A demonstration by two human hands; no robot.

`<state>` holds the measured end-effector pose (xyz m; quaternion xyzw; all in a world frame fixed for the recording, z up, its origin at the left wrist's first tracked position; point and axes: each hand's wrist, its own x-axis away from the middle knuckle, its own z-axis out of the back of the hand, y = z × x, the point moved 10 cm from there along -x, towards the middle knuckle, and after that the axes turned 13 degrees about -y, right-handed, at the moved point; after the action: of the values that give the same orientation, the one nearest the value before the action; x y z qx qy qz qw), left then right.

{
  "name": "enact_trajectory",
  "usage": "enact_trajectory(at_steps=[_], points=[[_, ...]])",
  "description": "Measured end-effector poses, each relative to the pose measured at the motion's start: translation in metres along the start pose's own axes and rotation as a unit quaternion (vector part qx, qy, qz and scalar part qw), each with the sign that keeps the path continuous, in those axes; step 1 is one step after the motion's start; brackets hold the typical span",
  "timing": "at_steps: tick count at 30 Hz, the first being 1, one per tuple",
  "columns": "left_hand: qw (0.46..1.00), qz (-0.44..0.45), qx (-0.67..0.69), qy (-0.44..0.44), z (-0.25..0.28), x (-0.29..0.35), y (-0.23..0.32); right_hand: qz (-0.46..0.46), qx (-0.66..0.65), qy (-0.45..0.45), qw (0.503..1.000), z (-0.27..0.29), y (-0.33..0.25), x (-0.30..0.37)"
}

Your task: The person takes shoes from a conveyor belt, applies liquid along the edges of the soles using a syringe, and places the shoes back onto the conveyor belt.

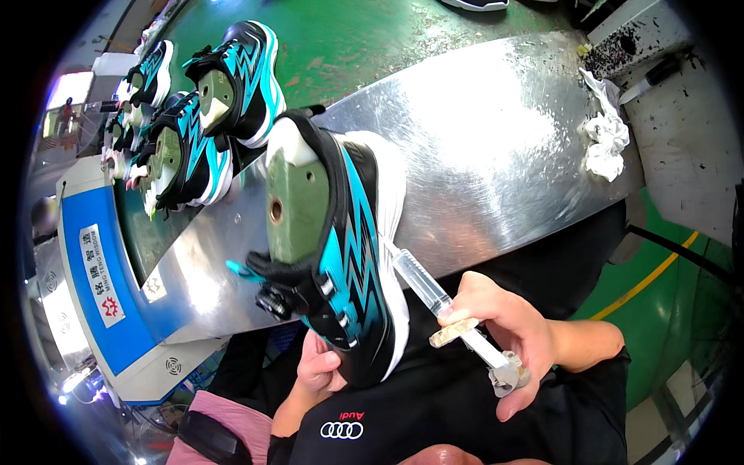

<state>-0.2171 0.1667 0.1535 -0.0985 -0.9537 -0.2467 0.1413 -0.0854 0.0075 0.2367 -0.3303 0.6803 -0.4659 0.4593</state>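
A black and turquoise sports shoe (360,263) with a thick white sole is tilted in front of me, its heel away from me. A green shoe last (298,213) fills its opening. My left hand (319,368) grips the shoe near the toe, with most of its fingers hidden behind it. In my right hand (508,325) is a clear syringe (422,280), the fingers closed round its wrapped flange and plunger end. The syringe's thin tip reaches the seam between the upper and the white sole.
A shiny metal worktop (480,147) extends beyond the shoe. Several similar shoes on lasts (244,85) line the conveyor at the left, beside a blue panel (101,271). Crumpled white paper (606,136) and a dark-handled blade (655,77) lie at the right end.
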Motion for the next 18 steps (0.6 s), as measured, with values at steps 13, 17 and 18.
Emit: enact_trajectory(at_steps=[13, 17, 18], points=[[0.954, 0.125, 0.191, -0.196, -0.041, -0.039, -0.041, -0.09, -0.064, -0.012, 0.994, -0.01, -0.046, 0.016], [0.931, 0.159, 0.237, -0.228, -0.059, -0.05, -0.052, -0.12, -0.029, -0.006, 0.992, -0.009, -0.065, 0.029], [0.934, 0.185, 0.225, -0.21, -0.057, -0.054, -0.059, -0.123, -0.03, 0.007, 0.992, -0.009, -0.07, 0.031]])
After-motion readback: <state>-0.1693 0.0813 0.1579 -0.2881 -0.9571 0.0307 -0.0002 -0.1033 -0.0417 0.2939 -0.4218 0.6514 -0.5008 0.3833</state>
